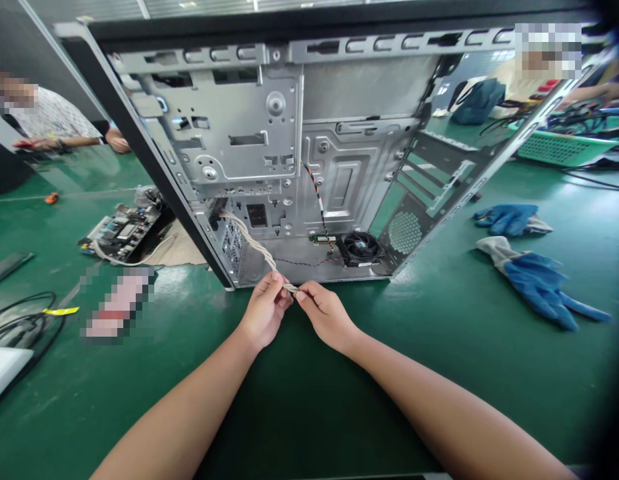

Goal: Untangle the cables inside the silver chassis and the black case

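A twisted whitish cable [259, 248] runs from the left inner wall of an open computer case [339, 167] out toward me. Pinched on it near its end is my left hand [267, 307], fingers closed. My right hand [329, 315] grips the cable's tip from the other side, so only a short piece shows between the two. Both hands are just in front of the case's lower edge. On the case floor lies a black cooling fan [362, 247] with a thin coloured wire [315, 190]. A green memory module [322, 238] is beside the fan.
Blue work gloves [534, 280] lie on the green table to the right, below a green basket [564, 147] of cables. At left are a circuit-board assembly [122, 230], black cables [44, 320] and a white device [6, 373]. A person [54, 120] sits across the table at far left.
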`<state>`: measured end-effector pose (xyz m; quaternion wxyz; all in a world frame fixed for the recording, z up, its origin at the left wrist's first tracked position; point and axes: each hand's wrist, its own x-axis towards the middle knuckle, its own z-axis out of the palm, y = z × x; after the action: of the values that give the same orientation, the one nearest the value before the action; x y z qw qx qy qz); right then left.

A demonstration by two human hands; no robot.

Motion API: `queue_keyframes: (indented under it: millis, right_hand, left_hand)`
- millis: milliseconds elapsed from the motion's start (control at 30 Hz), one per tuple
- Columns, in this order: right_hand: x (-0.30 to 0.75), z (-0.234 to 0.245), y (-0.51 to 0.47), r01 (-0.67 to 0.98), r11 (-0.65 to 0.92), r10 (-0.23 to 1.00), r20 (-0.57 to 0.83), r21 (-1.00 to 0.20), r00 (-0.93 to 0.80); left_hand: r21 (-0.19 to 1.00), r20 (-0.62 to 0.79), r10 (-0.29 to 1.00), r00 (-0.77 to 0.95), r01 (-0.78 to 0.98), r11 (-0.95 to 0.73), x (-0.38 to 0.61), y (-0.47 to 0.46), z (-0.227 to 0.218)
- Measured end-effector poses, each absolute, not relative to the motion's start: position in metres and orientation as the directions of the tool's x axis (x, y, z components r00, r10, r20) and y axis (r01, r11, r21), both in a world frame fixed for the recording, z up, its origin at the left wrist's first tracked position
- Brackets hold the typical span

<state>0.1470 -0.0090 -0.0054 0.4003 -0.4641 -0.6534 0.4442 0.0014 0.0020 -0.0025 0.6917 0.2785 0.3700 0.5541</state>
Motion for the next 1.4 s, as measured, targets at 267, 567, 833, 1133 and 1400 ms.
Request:
queue_keyframes:
  millis: [267,567,833,1133,1400]
  right_hand:
    - [0.147,-0.013,-0.01,0.441,0.372,0.927,0.303,-0.817,-0.219]
    - [0.149,-0.008,-0.01,0.387,0.426,0.9,0.34,-0.818,-0.272]
    - [0.148,-0.002,-0.007,0.281,0.235,0.954,0.166,-0.93,-0.251]
    - [0.146,-0.013,-0.005,0.093,0.03,0.965,0.004,-0.995,-0.261]
    - [0.145,-0.006,-0.014,0.374,0.274,0.958,0.218,-0.886,-0.186]
  left_hand:
    - [0.789,-0.236,0.968,0.084,-0.565,0.241,0.003,0.002,-0.002]
    - [0.791,-0.213,0.97,0.114,-0.563,0.24,0.003,0.001,0.001]
    - [0.799,-0.175,0.977,0.122,-0.562,0.214,0.002,0.002,-0.001]
    - [0.801,-0.161,0.977,0.142,-0.56,0.213,0.0,0.003,-0.001]
    - [0.812,-0.203,0.975,0.093,-0.54,0.221,0.004,0.0,0.002]
